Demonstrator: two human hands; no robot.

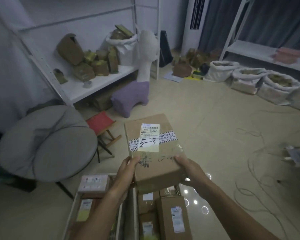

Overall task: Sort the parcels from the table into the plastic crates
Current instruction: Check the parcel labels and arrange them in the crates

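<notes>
Head view, dim room. Center of the frame: a flat cardboard parcel (pixel 153 149) held in the air by both hands, above the crates at the bottom. It carries a white shipping label (pixel 149 137) with handwritten marks and a band of black-and-white printed tape across its top.

Left hand (pixel 126 172) grips the parcel's near left corner, thumb on top, fingers wrapped under the edge. Right hand (pixel 190 168) grips the near right corner, thumb on the top face, fingers curled beneath.

Lower left of the frame: a pale plastic crate (pixel 71 210) with labelled parcels inside, a pinkish box (pixel 93 184) at its far end. Just right of it, a second crate (pixel 135 213) holding brown boxes (pixel 171 217) standing on end, partly hidden by the held parcel.

Left of the frame: a grey round cushioned chair (pixel 47 144), with a small red folding stool (pixel 102 123) beside it. Upper left: white metal shelving (pixel 100 80) with loose brown packages. In front of it a purple and white plush animal (pixel 133 94). Upper right: white sacks (pixel 249 78) full of packages on the floor. Right side: loose cables (pixel 260 163) on the tile floor.
</notes>
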